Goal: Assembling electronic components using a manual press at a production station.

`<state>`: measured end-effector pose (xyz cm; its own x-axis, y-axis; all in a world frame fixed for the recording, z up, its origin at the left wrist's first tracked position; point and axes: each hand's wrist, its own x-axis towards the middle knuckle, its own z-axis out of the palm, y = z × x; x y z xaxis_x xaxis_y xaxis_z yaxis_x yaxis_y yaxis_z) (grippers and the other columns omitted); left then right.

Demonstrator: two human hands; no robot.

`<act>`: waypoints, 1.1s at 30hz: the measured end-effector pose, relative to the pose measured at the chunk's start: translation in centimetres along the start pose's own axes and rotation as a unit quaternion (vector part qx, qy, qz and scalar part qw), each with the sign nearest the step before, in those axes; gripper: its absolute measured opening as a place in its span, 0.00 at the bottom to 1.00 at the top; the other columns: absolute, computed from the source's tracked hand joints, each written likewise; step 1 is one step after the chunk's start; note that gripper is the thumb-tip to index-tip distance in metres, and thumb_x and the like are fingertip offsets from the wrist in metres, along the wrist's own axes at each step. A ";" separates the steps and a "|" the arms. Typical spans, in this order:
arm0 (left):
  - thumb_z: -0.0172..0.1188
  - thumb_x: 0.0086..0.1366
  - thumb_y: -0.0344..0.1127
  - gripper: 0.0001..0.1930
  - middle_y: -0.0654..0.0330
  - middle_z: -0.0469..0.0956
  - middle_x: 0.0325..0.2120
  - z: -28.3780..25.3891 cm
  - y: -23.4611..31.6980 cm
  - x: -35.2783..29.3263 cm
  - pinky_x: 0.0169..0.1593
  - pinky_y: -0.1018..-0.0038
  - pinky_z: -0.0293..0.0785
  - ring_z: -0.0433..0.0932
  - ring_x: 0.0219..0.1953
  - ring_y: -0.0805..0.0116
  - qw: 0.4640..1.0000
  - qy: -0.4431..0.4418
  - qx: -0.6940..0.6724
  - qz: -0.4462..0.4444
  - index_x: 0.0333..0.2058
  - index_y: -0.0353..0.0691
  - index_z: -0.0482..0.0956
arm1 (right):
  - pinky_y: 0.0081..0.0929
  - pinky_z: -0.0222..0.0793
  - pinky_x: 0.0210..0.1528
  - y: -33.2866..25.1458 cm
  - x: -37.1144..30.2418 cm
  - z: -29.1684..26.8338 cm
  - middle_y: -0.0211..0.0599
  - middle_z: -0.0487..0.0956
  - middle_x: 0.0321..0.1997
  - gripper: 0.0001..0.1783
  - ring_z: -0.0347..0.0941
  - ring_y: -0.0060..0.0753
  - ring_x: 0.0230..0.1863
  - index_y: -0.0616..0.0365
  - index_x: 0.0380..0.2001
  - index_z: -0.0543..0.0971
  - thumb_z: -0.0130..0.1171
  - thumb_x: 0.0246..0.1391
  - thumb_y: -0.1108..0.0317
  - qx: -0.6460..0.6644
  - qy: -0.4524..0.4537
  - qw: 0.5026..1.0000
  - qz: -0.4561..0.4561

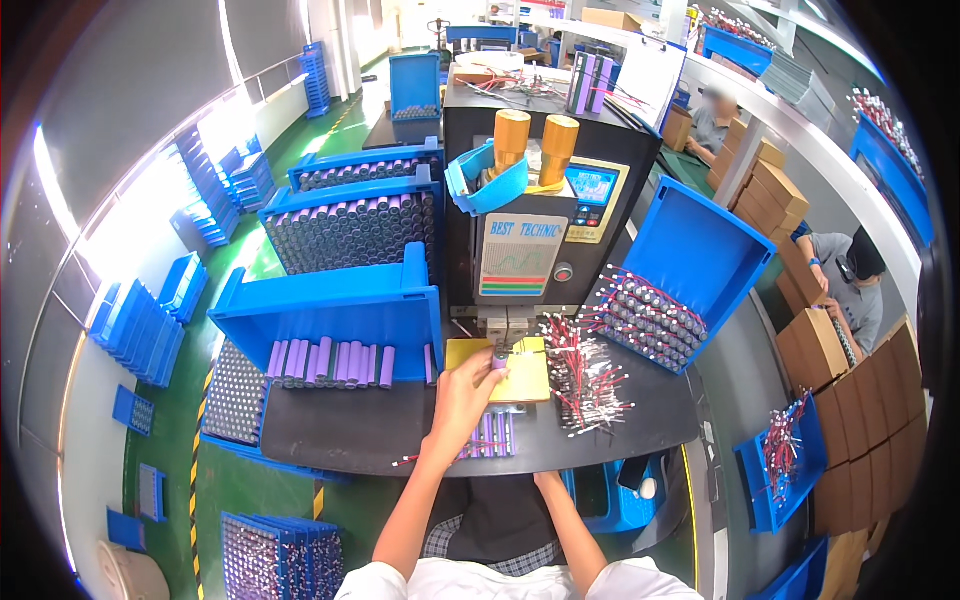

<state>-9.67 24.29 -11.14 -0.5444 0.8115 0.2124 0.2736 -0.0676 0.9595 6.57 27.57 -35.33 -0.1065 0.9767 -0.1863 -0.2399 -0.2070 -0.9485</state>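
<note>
My left hand [465, 395] is closed on a purple cylindrical battery cell [499, 361], gripped upright by thumb and fingers. The cell is over a yellow block [523, 378], just below the metal electrode head [506, 328] of a black spot welder [540, 250]. Dipping below the table's front edge, my right hand [548, 480] has its fingers hidden. Several purple cells with leads [488, 438] lie in front of the yellow block. Right of it is a heap of red and black wire leads with white connectors [585, 390].
A tilted blue bin [340, 290] at left spills purple cells [330, 362] onto the black table [330, 430]. More cell-filled bins [350, 185] stand behind it. At right leans a blue bin [715, 250] of wired cells. Cardboard boxes [860, 430] and a co-worker [850, 290] are beyond.
</note>
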 end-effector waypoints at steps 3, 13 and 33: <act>0.61 0.61 0.25 0.15 0.48 0.82 0.39 0.3 -0.1 -0.1 0.50 0.74 0.75 0.80 0.46 0.66 1.000 0.006 -0.003 -0.006 0.45 0.24 0.75 | 0.38 0.67 0.53 -0.2 0.2 0.2 0.46 0.79 0.44 0.17 0.73 0.47 0.49 0.66 0.44 0.76 0.53 0.61 0.62 -0.003 -0.006 1.000 -0.001; 0.61 0.60 0.25 0.13 0.50 0.79 0.42 -1.5 0.6 -1.7 0.50 0.74 0.75 0.79 0.47 0.67 0.989 0.070 0.097 0.086 0.44 0.27 0.77 | 0.37 0.67 0.53 -0.7 1.8 0.6 0.46 0.78 0.45 0.17 0.72 0.46 0.49 0.66 0.45 0.76 0.52 0.61 0.62 -0.010 -0.020 1.000 -0.005; 0.53 0.69 0.37 0.22 0.53 0.78 0.44 -5.3 -3.6 -2.1 0.47 0.75 0.80 0.81 0.43 0.68 0.941 -0.082 -0.264 -0.198 0.55 0.25 0.67 | 0.36 0.66 0.53 0.5 3.3 3.2 0.45 0.77 0.46 0.17 0.71 0.44 0.49 0.66 0.46 0.75 0.50 0.62 0.63 -0.019 -0.051 0.998 -0.018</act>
<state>-13.71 19.74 -14.10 -0.3793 0.9095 -0.1703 -0.3797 0.0149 0.9250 3.02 30.49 -35.63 -0.1972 0.9723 -0.1255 -0.2098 -0.1669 -0.9634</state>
